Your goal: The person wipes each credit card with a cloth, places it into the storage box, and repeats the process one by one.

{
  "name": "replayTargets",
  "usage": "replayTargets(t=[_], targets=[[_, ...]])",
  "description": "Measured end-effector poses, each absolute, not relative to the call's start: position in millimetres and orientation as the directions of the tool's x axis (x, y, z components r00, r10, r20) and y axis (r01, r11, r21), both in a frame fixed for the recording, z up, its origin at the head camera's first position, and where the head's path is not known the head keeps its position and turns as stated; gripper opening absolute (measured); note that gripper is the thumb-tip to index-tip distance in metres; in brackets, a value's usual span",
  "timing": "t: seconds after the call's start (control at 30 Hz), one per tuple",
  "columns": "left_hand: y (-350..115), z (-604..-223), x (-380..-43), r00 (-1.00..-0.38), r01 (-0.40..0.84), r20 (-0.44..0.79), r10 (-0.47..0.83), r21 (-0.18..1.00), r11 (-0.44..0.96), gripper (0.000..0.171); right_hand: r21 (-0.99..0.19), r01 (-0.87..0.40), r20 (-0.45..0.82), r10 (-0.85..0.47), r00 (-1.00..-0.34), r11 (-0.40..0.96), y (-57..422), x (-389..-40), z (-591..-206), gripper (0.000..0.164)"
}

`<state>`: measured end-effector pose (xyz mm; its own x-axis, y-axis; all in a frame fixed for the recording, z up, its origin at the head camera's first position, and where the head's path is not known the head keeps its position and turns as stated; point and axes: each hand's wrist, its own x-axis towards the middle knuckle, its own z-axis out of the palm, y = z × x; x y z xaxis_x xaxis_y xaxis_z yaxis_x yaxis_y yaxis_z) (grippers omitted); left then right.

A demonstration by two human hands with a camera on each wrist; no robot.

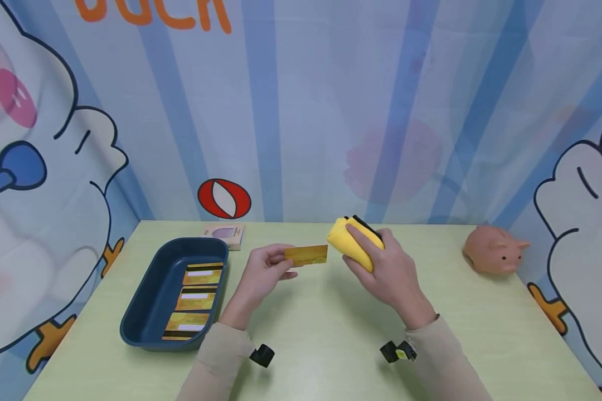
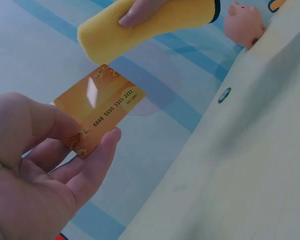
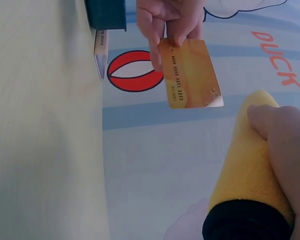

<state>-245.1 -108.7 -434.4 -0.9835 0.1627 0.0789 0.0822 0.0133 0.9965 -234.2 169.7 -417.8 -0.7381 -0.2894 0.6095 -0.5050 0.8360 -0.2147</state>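
Note:
My left hand (image 1: 266,274) pinches a gold bank card (image 1: 306,255) by one end, thumb on its face. In the left wrist view the card (image 2: 102,110) shows raised digits and a bright glare patch. A folded yellow cloth (image 1: 353,242) with a black edge is gripped in my right hand (image 1: 388,273), held just to the right of the card. The right wrist view shows the cloth (image 3: 250,155) rolled into a thick pad, apart from the card. Three more gold cards (image 1: 194,298) lie face down in a row inside a dark blue tray (image 1: 142,295).
A small pale pink box (image 1: 236,236) stands behind the tray. At the table's far right sits a pink piggy bank (image 1: 494,250). The pale green table (image 1: 331,356) runs up to a blue striped curtain (image 1: 311,111) with cartoon ducks.

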Motion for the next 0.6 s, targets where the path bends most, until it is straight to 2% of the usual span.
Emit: replayTargets(t=[0.3, 0.6], targets=[[-107.9, -439.6, -246.7, -0.982, 0.131, 0.122, 0.147, 0.99, 0.058, 0.022, -0.217, -0.519, 0.616, -0.297, -0.73, 0.826, 166.3, -231.9, -415.3, 0.066], [-108.0, -435.7, -245.3, -0.982, 0.125, 0.124, 0.145, 0.992, -0.004, 0.019, -0.213, -0.525, 0.619, -0.302, -0.725, 0.824, 165.7, -230.3, -414.9, 0.066]])
